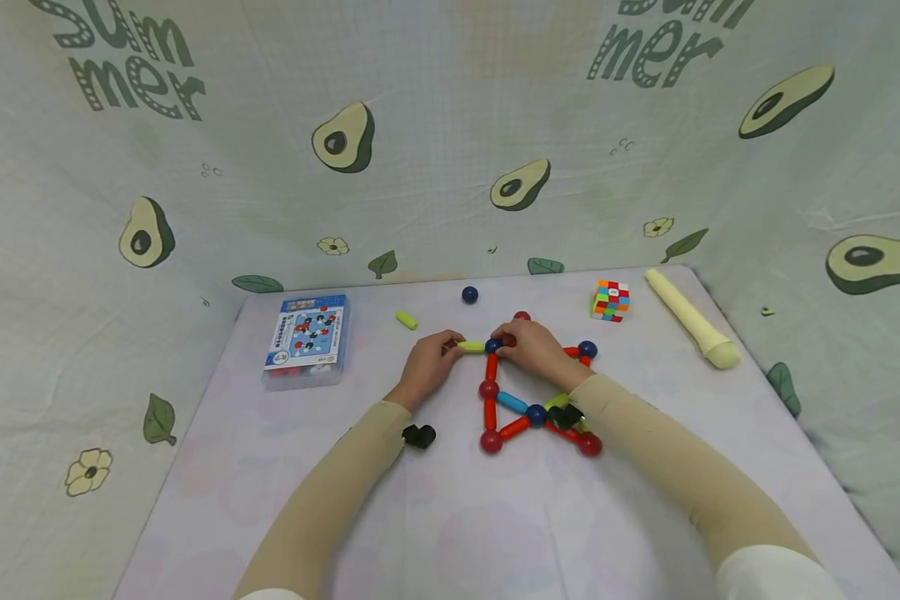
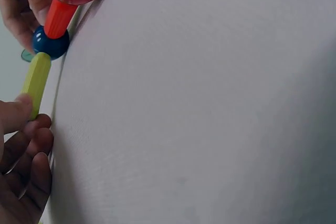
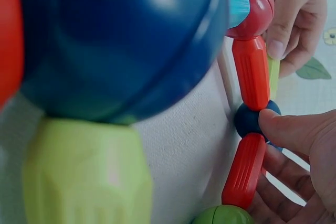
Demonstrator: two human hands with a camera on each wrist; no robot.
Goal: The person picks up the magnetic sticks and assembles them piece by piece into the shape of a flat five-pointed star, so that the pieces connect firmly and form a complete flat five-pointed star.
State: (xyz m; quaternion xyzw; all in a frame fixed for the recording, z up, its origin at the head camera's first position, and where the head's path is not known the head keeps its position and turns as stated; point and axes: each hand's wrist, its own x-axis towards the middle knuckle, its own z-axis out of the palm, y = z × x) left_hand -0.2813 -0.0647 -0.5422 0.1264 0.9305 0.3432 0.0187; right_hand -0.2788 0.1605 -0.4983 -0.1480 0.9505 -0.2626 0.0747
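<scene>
My left hand [image 1: 429,364] pinches the outer end of a yellow-green rod [image 1: 471,347] between thumb and fingers. The rod's other end meets a blue ball [image 2: 59,46] at the far left corner of a construction of rods and balls. My right hand [image 1: 536,350] holds that ball, thumb against it in the right wrist view. From the ball a red rod [image 1: 491,367] runs to a red ball [image 1: 489,389]. A light-blue rod [image 1: 512,402] links this red ball to another blue ball [image 1: 536,415]. My right hand and forearm hide part of the construction.
A loose yellow-green rod [image 1: 406,320] and a loose blue ball [image 1: 470,294] lie behind the hands. At the left stands a clear plastic box [image 1: 303,342] with a printed label. A puzzle cube [image 1: 611,301] and a pale yellow stick [image 1: 692,318] lie at the back right.
</scene>
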